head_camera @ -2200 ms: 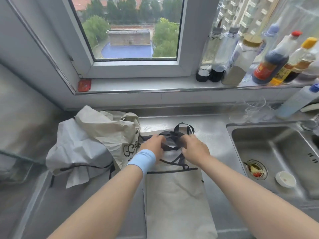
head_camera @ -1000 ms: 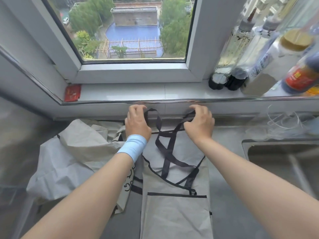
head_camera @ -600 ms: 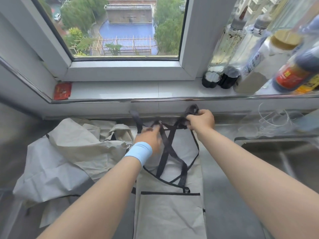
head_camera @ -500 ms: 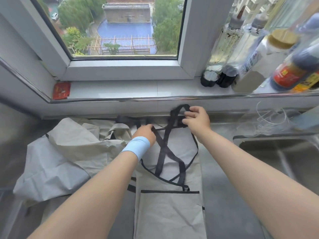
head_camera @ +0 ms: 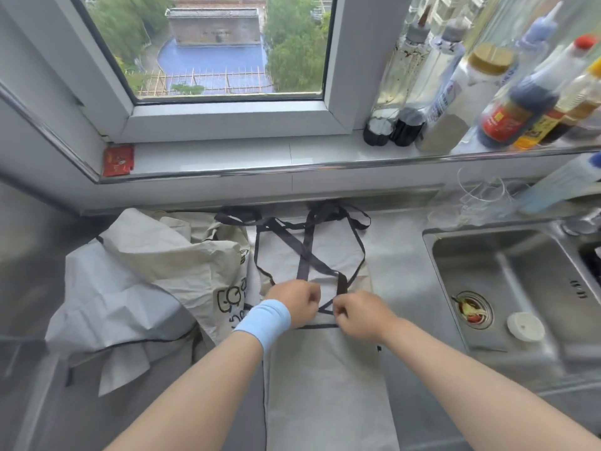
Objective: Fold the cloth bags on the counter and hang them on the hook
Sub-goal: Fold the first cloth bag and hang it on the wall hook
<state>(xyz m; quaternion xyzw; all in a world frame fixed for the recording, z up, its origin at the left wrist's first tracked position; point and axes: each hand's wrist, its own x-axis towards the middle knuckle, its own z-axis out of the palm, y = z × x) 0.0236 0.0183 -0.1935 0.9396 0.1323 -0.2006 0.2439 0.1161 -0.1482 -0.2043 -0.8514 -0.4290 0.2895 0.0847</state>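
A pale grey cloth bag (head_camera: 325,385) lies flat on the steel counter, folded into a long narrow strip. Its black straps (head_camera: 309,245) stretch away toward the wall and cross over each other. My left hand (head_camera: 294,302), with a light blue wristband, and my right hand (head_camera: 361,315) sit close together at the bag's mouth, fingers closed on the near ends of the straps. To the left lies a crumpled heap of more cloth bags (head_camera: 146,281), one with a black printed drawing. No hook is in view.
A steel sink (head_camera: 520,288) with a drain strainer and a small white lid lies to the right. Several sauce and oil bottles (head_camera: 461,89) stand on the windowsill. A red packet (head_camera: 117,160) sits at the sill's left end. Clear glasses (head_camera: 481,196) stand behind the sink.
Both hands have drawn back from the far strap ends near the wall to the bag's mouth. The straps now lie stretched out and crossed on the counter.
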